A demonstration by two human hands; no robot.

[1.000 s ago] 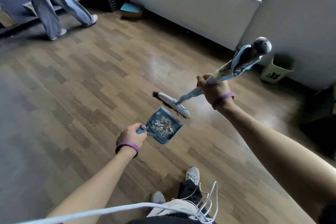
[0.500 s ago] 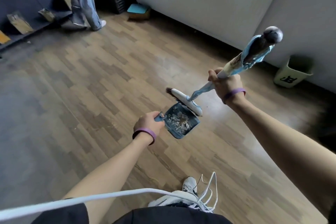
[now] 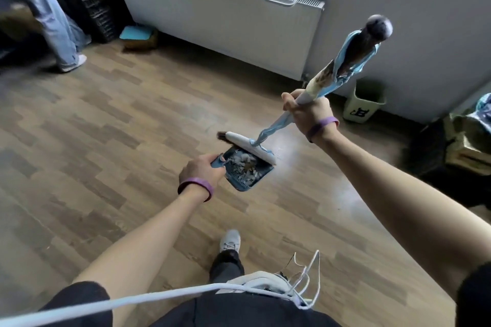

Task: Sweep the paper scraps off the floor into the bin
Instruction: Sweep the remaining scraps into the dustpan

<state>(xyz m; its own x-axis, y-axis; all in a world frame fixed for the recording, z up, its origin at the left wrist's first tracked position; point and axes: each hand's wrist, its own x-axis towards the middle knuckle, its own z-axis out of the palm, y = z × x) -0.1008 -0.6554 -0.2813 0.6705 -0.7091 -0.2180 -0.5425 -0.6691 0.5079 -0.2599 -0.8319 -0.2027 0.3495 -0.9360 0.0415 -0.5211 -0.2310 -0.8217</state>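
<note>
Blue plastic dustpan (image 3: 259, 176) of white paper scraps (image 3: 245, 163) was gripped by left hand (image 3: 202, 170) fingers (image 3: 210, 160) — pale long-handled broom (image 3: 248, 145) was clamped in right hand (image 3: 305, 112).

One broom (image 3: 251, 148). One dustpan (image 3: 240, 185), with a heap of paper scraps (image 3: 243, 160) too many and too small to count. One bin (image 3: 362, 109). Two hands, the left hand (image 3: 202, 168) and the right hand (image 3: 305, 109). Two purple wristbands (image 3: 195, 184). One radiator (image 3: 225, 21), one black crate (image 3: 90, 5), and one other person (image 3: 50, 13).
</note>
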